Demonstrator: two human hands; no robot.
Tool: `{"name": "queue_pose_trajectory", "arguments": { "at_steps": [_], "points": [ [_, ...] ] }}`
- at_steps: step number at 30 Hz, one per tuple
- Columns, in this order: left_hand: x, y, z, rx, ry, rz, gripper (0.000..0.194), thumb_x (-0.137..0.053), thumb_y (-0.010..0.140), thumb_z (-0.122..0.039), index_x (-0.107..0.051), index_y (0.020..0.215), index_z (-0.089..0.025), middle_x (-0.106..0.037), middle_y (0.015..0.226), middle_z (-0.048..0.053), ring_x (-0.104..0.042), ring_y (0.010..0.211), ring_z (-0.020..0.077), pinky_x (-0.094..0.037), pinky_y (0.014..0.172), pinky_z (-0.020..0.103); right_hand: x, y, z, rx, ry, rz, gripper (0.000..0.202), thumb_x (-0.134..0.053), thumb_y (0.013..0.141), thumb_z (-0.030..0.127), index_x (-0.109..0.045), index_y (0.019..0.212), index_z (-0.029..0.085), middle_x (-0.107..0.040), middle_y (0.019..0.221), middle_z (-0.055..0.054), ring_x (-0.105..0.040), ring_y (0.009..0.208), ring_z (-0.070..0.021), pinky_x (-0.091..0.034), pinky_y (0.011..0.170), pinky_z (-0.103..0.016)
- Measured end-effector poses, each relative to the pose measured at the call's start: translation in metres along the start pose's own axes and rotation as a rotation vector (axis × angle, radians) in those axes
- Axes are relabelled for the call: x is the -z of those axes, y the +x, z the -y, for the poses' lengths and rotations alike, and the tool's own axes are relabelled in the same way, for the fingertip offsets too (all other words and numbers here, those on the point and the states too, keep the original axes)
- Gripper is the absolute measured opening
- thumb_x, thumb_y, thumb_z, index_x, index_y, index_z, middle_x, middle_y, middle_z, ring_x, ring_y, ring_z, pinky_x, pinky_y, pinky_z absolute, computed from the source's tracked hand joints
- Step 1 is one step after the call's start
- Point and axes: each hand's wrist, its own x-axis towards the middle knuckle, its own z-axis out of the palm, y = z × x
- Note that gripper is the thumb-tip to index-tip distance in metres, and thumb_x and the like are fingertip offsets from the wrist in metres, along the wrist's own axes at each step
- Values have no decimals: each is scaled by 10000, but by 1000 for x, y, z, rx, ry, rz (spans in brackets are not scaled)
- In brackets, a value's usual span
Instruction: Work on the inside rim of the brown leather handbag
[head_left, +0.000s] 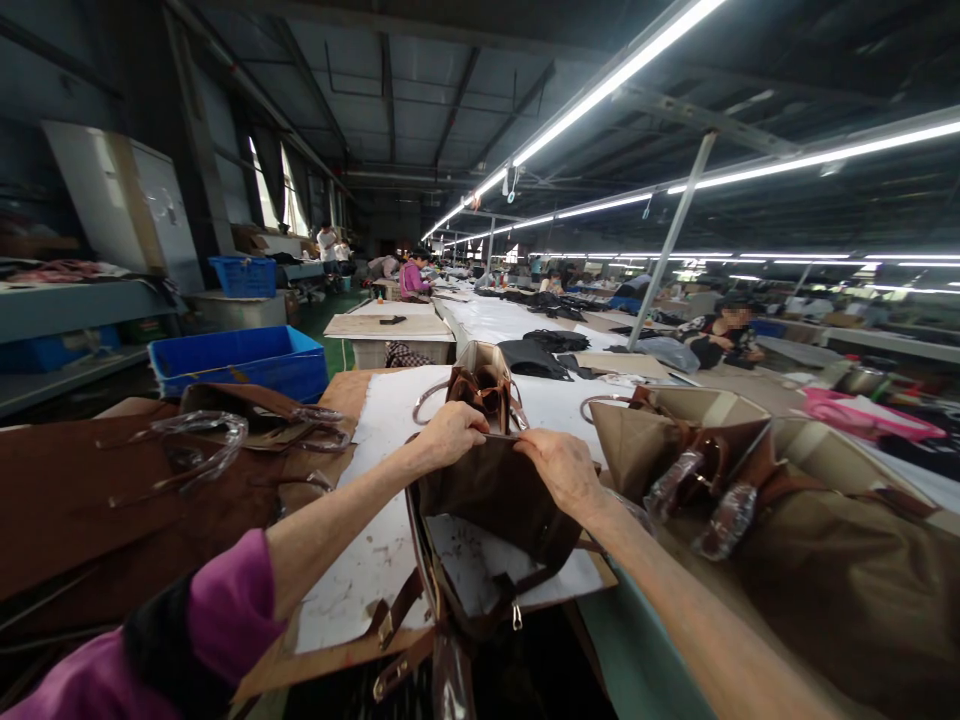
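Brown leather handbag (491, 490) stands open-mouthed at the centre of the worktop (637, 640), on a white sheet (360, 570) laid over a cardboard panel. Both hands pinch its top rim: the left hand (450, 432) grasps the edge at 11 o'clock from the bag's middle, fingers curled over the rim, while the right hand (559, 468) grips the same edge at 1 o'clock, thumb and fingers closed on the leather. A strap with metal buckles (390, 625) hangs from the bag toward 7 o'clock, and a zip pull dangles at its lower front. Directly beyond the hands, at 12 o'clock, a second open bag (484, 385) of the same brown stands upright with ringed handles. At 3 o'clock lie tan bags (750, 470) whose handles are wrapped in clear plastic; at 9 o'clock, flat brown bags (150, 470) with plastic-wrapped handles are piled. A blue crate (240, 358) sits at 10 o'clock. Farther off, people work along long tables under strip lights.
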Motion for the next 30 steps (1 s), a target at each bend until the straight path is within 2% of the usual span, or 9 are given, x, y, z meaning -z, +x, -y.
{"name": "queue_pose_trajectory", "arguments": {
  "at_steps": [6, 12, 18, 22, 30],
  "points": [
    [-2, 0, 3, -16, -11, -8, 206, -510, 645, -157, -680, 762, -149, -646, 703, 8, -558, 709, 150, -399, 637, 209, -5, 11, 19, 32, 10, 20, 221, -413, 859, 295, -606, 786, 214, -645, 801, -13, -574, 789, -157, -298, 604, -240],
    [-3, 0, 4, -26, -38, 5, 218, -489, 651, -149, -681, 756, -150, -651, 724, 15, -552, 725, 152, -409, 660, 209, -12, 18, 29, 50, 37, 33, 250, -362, 879, 286, -603, 897, 223, -645, 824, -35, -576, 811, -173, -320, 617, -241],
    [-1, -1, 0, -29, -9, -4, 219, -481, 653, -159, -676, 752, -139, -644, 708, 22, -552, 700, 150, -390, 643, 216, 0, 21, 28, -30, -8, 129, 270, -382, 860, 345, -619, 854, 218, -647, 783, -54, -576, 763, -186, -326, 611, -249],
    [1, -6, 0, -13, -21, -2, 220, -485, 649, -173, -672, 761, -142, -639, 697, 16, -555, 687, 148, -385, 634, 217, 13, 10, 14, -21, 29, 170, 275, -393, 848, 361, -624, 797, 219, -643, 744, -42, -566, 725, -177, -313, 599, -249],
    [2, -11, -3, -11, -36, 33, 228, -479, 636, -180, -669, 756, -144, -644, 717, 18, -558, 718, 156, -390, 641, 210, 27, -33, -47, -101, 229, 173, 336, -361, 837, 380, -550, 628, 195, -508, 560, 21, -468, 596, -127, -286, 569, -231]
  ]
}}
